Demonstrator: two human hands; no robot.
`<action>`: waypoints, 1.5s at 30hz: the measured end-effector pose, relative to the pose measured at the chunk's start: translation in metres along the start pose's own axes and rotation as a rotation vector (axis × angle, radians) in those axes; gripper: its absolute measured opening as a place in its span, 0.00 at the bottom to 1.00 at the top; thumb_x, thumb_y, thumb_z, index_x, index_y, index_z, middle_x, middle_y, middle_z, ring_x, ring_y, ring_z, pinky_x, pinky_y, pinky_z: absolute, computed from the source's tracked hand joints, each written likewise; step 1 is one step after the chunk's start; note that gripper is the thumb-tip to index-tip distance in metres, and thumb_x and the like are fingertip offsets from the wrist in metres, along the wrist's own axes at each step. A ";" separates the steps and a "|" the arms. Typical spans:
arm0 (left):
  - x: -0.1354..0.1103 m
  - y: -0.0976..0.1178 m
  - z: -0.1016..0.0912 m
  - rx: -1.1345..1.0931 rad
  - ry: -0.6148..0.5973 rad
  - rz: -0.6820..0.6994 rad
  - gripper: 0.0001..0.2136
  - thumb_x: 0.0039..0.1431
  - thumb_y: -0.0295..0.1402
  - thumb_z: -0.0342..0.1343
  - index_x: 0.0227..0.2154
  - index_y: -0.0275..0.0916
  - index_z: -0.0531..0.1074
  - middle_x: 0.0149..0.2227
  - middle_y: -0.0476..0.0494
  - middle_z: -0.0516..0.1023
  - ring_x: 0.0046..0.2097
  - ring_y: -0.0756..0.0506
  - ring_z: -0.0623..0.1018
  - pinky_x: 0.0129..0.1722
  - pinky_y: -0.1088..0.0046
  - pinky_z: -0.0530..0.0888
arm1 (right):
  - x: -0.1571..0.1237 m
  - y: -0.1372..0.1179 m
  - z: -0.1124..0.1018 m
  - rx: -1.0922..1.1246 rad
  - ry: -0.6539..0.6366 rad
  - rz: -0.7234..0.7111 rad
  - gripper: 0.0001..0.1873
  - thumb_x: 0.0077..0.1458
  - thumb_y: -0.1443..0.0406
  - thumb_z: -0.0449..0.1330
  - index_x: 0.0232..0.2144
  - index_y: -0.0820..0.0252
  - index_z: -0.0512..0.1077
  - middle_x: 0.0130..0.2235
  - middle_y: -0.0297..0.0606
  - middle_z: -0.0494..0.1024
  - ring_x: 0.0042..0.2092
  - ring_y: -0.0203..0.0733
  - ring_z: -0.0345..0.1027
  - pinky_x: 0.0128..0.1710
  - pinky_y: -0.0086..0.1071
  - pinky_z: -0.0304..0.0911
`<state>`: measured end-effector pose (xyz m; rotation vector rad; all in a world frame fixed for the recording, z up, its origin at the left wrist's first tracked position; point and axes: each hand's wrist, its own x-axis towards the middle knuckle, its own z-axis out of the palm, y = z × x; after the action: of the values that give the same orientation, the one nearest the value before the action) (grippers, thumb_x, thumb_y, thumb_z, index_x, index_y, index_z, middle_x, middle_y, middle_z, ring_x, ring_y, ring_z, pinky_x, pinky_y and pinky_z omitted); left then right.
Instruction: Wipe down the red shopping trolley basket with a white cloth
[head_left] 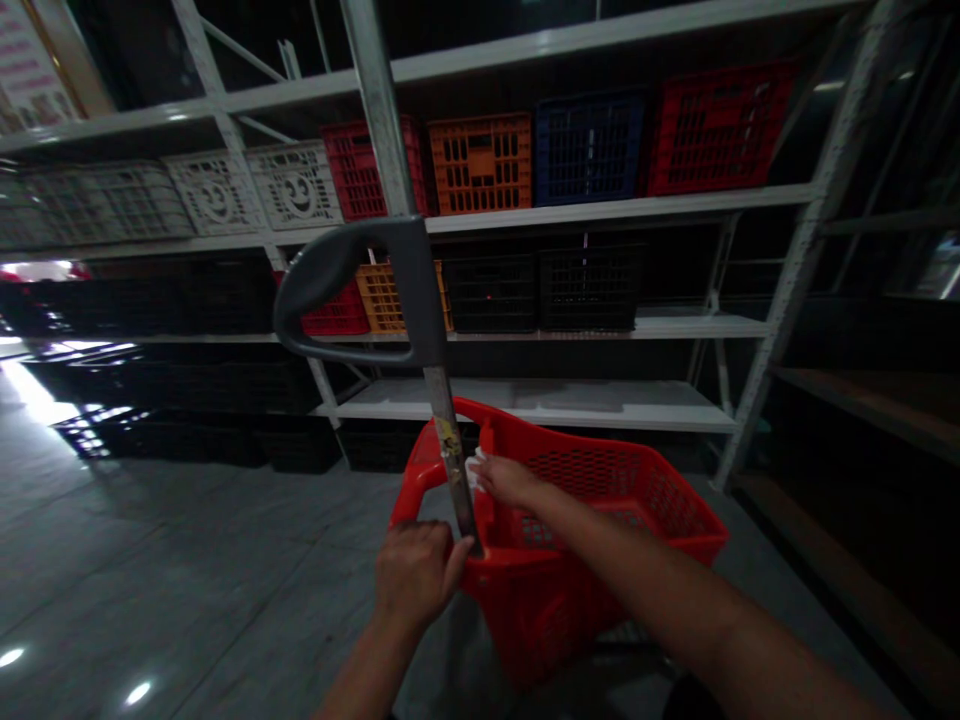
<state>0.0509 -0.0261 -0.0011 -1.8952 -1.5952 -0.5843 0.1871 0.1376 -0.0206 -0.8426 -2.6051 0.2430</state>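
Note:
A red plastic shopping cart (600, 555) stands before me, with a metal pole (448, 440) rising at its handle end. The pole carries a grey loop-shaped grip (345, 350). My left hand (420, 565) is closed on the cart's red handle, its thumb pointing toward the foot of the pole. Beyond the pole, my right hand (506, 480) reaches across the basket and pinches a white cloth (475, 468) against the cart's inner edge. The cloth may be a tissue; its lower part is hidden.
White metal shelving (540, 405) runs behind the cart. Its shelves bear an orange crate (481, 165), a blue crate (589, 150), a red crate (720, 130), white crates (296, 185) and black crates (491, 290). Grey floor (187, 560) extends to the left; a dark rack (862, 410) stands right.

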 end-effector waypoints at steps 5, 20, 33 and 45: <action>-0.001 0.008 -0.004 0.052 0.047 -0.046 0.22 0.59 0.47 0.39 0.16 0.41 0.67 0.17 0.46 0.70 0.25 0.47 0.71 0.31 0.68 0.63 | 0.067 0.030 -0.006 -0.055 0.016 0.182 0.13 0.60 0.67 0.45 0.42 0.63 0.68 0.47 0.45 0.70 0.48 0.42 0.63 0.46 0.31 0.56; 0.009 0.004 0.005 0.088 0.004 -0.094 0.24 0.57 0.49 0.41 0.16 0.39 0.69 0.18 0.43 0.73 0.25 0.45 0.72 0.30 0.67 0.62 | -0.027 -0.010 -0.009 0.057 -0.013 -0.013 0.17 0.58 0.66 0.49 0.48 0.57 0.67 0.52 0.38 0.69 0.52 0.42 0.62 0.50 0.30 0.55; 0.028 -0.011 0.027 0.135 0.000 -0.099 0.24 0.57 0.47 0.39 0.16 0.38 0.71 0.19 0.42 0.75 0.26 0.45 0.73 0.30 0.70 0.61 | -0.115 -0.059 0.025 0.056 0.421 0.232 0.19 0.55 0.72 0.50 0.48 0.58 0.68 0.50 0.40 0.71 0.53 0.40 0.62 0.60 0.43 0.41; 0.035 -0.017 0.034 0.173 0.029 -0.122 0.27 0.56 0.51 0.37 0.17 0.38 0.72 0.20 0.41 0.75 0.26 0.45 0.72 0.27 0.70 0.59 | -0.139 -0.025 0.026 0.006 0.525 0.421 0.21 0.56 0.73 0.46 0.50 0.56 0.66 0.54 0.39 0.67 0.56 0.38 0.58 0.59 0.43 0.44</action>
<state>0.0392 0.0245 0.0004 -1.6661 -1.6941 -0.5042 0.2668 0.0343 -0.0801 -1.2546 -1.9289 0.1203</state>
